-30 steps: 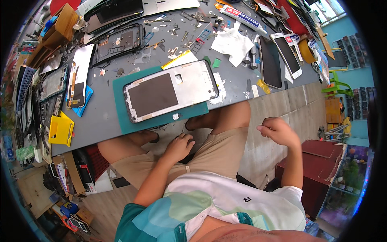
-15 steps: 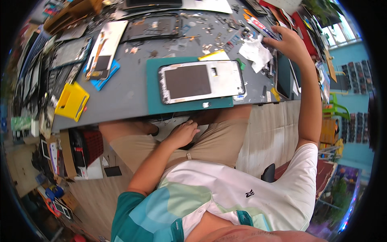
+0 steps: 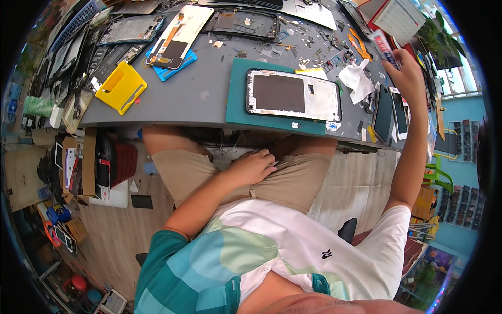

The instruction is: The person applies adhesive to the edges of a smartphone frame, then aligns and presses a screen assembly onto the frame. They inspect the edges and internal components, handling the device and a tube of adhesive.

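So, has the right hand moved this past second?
Yes: the right hand went forward, from short of the gray desk to beyond the white phone, holding a tube.

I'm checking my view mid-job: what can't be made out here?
In the head view:
Lower end of the tube: behind the right hand.
Palm of the left hand: turned from the camera.
Black panel: cut off by the upper edge.
Small loose parts: too small to identify.

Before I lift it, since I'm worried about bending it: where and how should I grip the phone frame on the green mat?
Probably at the right end of the phone frame, coming from above right and pinching both long edges. It lies flat, that end juts past the mat, and the dark panel sits toward the left.
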Demonstrator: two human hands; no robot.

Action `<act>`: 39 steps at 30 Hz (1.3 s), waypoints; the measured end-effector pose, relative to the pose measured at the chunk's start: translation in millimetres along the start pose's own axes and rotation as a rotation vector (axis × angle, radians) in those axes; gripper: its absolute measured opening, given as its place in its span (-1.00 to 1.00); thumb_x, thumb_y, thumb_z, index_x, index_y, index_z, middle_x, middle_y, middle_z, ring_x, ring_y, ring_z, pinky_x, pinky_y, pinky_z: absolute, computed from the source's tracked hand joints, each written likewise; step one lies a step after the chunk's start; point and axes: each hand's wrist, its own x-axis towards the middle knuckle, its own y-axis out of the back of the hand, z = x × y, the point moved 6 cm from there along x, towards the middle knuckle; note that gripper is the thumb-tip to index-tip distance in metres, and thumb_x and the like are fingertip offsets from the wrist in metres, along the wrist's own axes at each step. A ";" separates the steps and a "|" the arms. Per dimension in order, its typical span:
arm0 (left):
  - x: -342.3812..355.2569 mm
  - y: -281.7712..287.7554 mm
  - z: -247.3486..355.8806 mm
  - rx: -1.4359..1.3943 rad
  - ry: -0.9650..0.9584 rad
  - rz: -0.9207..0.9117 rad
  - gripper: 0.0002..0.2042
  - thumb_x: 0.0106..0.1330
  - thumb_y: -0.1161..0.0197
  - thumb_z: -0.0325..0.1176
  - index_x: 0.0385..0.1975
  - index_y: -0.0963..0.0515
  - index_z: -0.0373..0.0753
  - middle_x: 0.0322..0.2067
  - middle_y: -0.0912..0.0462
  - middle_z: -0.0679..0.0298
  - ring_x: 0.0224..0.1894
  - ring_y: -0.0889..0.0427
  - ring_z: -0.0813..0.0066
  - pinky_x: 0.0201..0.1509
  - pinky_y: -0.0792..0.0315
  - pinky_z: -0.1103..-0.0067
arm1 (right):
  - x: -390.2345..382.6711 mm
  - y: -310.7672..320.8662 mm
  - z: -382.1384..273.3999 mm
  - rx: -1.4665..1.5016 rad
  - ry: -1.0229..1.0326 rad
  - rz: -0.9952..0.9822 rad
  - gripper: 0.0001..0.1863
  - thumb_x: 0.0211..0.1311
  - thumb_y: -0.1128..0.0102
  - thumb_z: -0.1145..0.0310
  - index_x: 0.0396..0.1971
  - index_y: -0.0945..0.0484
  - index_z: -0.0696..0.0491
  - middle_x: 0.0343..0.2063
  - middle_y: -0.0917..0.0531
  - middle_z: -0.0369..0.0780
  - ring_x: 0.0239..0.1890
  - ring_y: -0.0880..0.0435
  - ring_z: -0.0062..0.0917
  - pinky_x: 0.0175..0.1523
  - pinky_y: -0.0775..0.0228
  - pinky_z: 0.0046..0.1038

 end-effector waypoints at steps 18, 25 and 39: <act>-33.3 116.7 158.5 -0.335 -0.548 0.389 -0.66 0.40 -0.46 -0.21 -0.08 -0.59 -0.36 -0.34 -0.67 0.16 -0.43 -0.66 0.21 -0.39 -0.53 0.41 | -172.4 23.1 -208.3 1.567 0.178 -0.259 -0.50 -0.20 -0.84 0.31 -0.31 -0.66 0.13 -0.30 -0.65 -0.12 -0.36 -0.60 -0.53 -0.30 -0.37 -0.52; -32.7 151.0 166.7 -0.366 -0.384 0.138 -0.70 0.31 -0.51 -0.31 -0.12 -0.59 -0.32 -0.33 -0.66 0.18 -0.36 -0.68 0.19 -0.33 -0.53 0.40 | -156.2 41.1 -215.2 1.327 0.401 -0.254 -0.40 -0.25 -0.82 0.08 -0.22 -0.83 0.16 -0.34 -0.73 -0.13 -0.38 -0.70 -0.47 -0.35 -0.48 -0.49; -47.2 239.0 117.2 -0.348 -0.461 0.598 -0.74 0.30 -0.33 -0.35 -0.38 -0.32 -0.19 -0.20 -0.58 0.08 -0.07 -0.53 0.23 0.05 -0.39 0.36 | -113.9 28.8 -187.6 1.789 -0.047 -0.102 -0.34 0.39 -0.32 0.34 0.26 -0.33 0.54 0.25 -0.41 0.17 0.07 -0.75 -0.06 0.11 -0.81 -0.07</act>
